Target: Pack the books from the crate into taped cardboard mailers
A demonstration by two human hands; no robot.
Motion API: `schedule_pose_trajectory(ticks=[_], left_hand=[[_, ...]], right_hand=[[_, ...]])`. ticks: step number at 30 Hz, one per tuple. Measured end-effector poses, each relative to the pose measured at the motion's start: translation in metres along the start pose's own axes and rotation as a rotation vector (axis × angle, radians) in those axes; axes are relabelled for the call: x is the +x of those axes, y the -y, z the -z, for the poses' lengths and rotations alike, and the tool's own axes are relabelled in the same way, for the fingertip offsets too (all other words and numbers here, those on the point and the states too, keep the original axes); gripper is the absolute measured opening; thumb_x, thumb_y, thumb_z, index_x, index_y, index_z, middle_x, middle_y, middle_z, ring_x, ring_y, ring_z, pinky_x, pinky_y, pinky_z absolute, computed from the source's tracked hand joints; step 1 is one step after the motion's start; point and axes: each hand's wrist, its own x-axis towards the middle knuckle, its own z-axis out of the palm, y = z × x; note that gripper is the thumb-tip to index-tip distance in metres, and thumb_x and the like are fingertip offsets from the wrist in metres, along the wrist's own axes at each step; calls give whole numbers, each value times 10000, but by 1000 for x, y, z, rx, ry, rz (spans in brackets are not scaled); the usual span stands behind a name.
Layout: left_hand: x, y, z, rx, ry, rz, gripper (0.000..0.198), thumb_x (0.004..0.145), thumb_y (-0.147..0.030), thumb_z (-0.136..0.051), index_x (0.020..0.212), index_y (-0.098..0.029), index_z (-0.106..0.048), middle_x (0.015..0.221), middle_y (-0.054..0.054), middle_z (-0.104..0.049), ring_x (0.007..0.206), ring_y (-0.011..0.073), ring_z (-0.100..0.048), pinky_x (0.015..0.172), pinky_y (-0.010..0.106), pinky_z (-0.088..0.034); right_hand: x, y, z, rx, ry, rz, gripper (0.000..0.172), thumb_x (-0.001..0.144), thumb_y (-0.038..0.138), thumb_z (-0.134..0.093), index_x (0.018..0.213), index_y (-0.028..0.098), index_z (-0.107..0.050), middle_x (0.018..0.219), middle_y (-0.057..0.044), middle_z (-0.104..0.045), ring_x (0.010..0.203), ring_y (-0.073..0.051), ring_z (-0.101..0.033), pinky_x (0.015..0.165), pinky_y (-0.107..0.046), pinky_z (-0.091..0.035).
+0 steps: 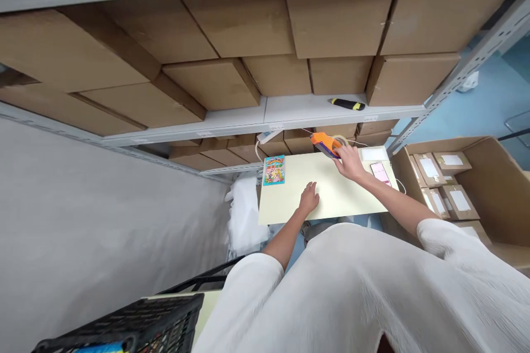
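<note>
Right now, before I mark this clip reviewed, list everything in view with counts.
Brown cardboard cartons: many, brown, stacked on shelves.
Grey metal shelving: one unit, grey, under the cartons.
Utility knife: one, black and yellow, on a shelf.
Plastic tape dispenser: one, orange, in the right hand.
Flat rectangular board: one, pale cream, below the shelf.
Printed booklet: one, multicoloured, on the board.
Smartphone: one, pink screen, right of the hands.
Open cardboard box: one, brown, far right.
Labelled packets: about five, brown and white, in that box.
Crumpled plastic: one bunch, white, left of the board.
Plastic crate: one, black, lower left.
Left hand: one, flat on the board.
Right hand: one, fingers on the dispenser.
Sleeves: two, white, bottom.
</note>
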Motion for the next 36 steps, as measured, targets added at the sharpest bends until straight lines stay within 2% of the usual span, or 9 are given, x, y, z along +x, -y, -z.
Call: schedule_pose_trajectory(ticks=[6,10,13,18,23,26,29,32,36], left_hand=[[0,-26,-23,13,74,-28,665,1030,-190,-501,1691,-159,-440,1803,172,-381,1660,287,-407,1346,435,-377],[2,-31,-33,19,105,-41,666,1020,-183,-513,1683,-180,-458,1802,166,-388,1661,294,-407,1339,452,-389],[3,-33,-39,22,128,-37,661,1023,-189,-511,1682,-195,-462,1804,155,-389,1655,295,-414,1334,460,-395],[4,-34,-46,24,167,-47,644,1027,-203,-512,1670,-187,-476,1805,153,-384,1653,284,-417,1341,450,-385],[6,-33,-45,33,180,-53,630,1023,-200,-520,1652,-196,-502,1802,150,-392,1645,294,-427,1339,469,-396],[6,-32,-44,34,187,-57,602,1039,-204,-506,1640,-190,-512,1801,143,-391,1659,280,-404,1344,456,-386],[4,-29,-43,22,178,-53,591,1041,-202,-517,1632,-207,-524,1798,134,-397,1650,277,-420,1335,455,-399],[1,-26,-42,4,154,-49,583,1039,-209,-536,1622,-214,-542,1789,132,-412,1635,284,-441,1332,461,-406],[-3,-20,-38,-19,108,-23,588,1035,-199,-531,1623,-206,-545,1784,137,-425,1647,287,-424,1342,477,-392]], right_hand=[[-99,-44,-61,53,250,-380,451,1080,314,-420,1435,115,-615,1379,-250,-675,1267,-429,-543,1000,-498,-423],[-136,-61,-87,39,339,-559,392,1064,280,-463,1397,146,-623,1365,-219,-684,1282,-391,-569,1014,-473,-449],[-151,-69,-99,35,350,-616,375,1071,280,-455,1376,154,-634,1375,-215,-679,1281,-373,-578,1029,-464,-456],[-164,-80,-111,18,373,-623,422,1064,283,-440,1413,128,-621,1334,-221,-682,1227,-375,-597,1040,-488,-462],[-169,-86,-117,31,373,-618,467,1028,240,-462,1462,152,-611,1247,-207,-714,1150,-376,-619,1008,-490,-472],[-172,-88,-119,56,368,-632,437,1022,260,-487,1423,170,-635,1184,-184,-726,1094,-359,-630,970,-471,-492],[-173,-91,-117,82,302,-623,380,1037,340,-516,1347,171,-655,1205,-175,-711,1089,-346,-631,935,-447,-509],[-166,-92,-112,67,223,-564,357,1072,413,-499,1288,185,-668,1208,-175,-702,1130,-354,-621,952,-443,-502],[-145,-88,-109,37,213,-463,369,1101,423,-466,1266,168,-675,1163,-182,-713,1106,-360,-628,964,-443,-476]])
